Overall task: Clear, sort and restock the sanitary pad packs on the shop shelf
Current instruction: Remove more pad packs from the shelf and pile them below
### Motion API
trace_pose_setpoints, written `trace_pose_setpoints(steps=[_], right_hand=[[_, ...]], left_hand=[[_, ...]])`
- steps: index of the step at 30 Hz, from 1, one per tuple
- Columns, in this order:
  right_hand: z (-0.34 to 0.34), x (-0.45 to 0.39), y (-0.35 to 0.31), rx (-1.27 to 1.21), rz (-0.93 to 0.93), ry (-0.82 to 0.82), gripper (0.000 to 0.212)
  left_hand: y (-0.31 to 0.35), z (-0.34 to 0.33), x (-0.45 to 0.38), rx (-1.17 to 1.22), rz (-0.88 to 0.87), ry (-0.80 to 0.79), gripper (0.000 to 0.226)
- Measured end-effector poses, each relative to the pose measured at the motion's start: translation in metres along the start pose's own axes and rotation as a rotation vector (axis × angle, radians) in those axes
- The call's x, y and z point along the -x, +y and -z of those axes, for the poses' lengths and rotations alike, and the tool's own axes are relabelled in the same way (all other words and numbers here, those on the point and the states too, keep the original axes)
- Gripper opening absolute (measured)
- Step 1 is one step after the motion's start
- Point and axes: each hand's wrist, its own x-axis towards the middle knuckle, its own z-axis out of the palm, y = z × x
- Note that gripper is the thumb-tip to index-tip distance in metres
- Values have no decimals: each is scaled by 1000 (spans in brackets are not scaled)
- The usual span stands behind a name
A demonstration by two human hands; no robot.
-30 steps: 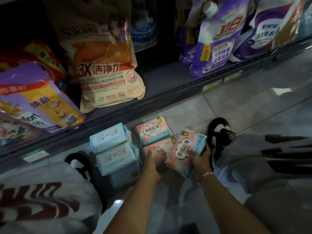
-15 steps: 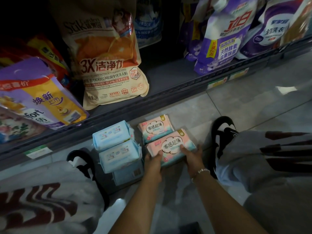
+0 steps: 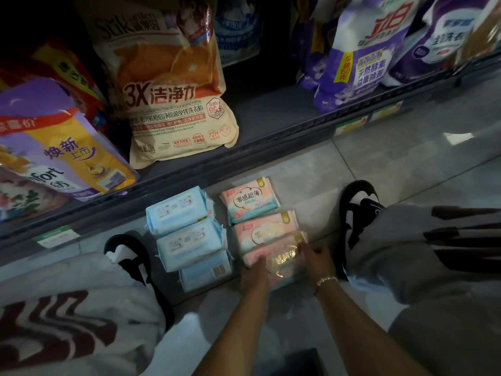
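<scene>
Pink pad pack (image 3: pixel 282 263), tilted up in my grip a second ago, now lies low at the frame's centre as third in the pink row (image 3: pixel 250 202), beside the blue packs (image 3: pixel 177 210). My left hand (image 3: pixel 254 275) and right hand (image 3: pixel 317 257) pinch its ends; sorting on the floor (image 3: pixel 406 158) continues.

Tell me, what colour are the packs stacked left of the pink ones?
Light blue packs, seen best in the head view, the only one.

An orange washing powder bag (image 3: pixel 173 85) stands mid-shelf; purple detergent pouches (image 3: pixel 360 58) line the shelf's right end, price labels (image 3: pixel 352 125) on its front edge.
</scene>
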Motion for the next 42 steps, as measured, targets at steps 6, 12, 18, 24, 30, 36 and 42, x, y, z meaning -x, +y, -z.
trace_pose_setpoints(steps=[6, 12, 18, 24, 30, 36, 42], right_hand=[[5, -6, 12, 157, -93, 17, 63], [6, -4, 11, 209, -144, -7, 77], [4, -12, 22, 116, -123, -50, 47], [4, 6, 9, 91, -40, -160, 12], [7, 10, 0, 124, 48, -126, 22], [14, 39, -33, 65, 197, -120, 18], [23, 94, -101, 27, 567, -100, 33]], left_hand=[[-5, 10, 4, -102, 138, -149, 66], [-17, 8, -16, -205, 107, -151, 71], [-8, 10, -13, -58, 103, -237, 67], [-5, 7, -10, -12, 13, -233, 51], [14, 9, 5, -66, -243, -187, 20], [44, 15, 43, -138, -410, -116, 35], [96, 36, 126, -203, -691, -92, 33]])
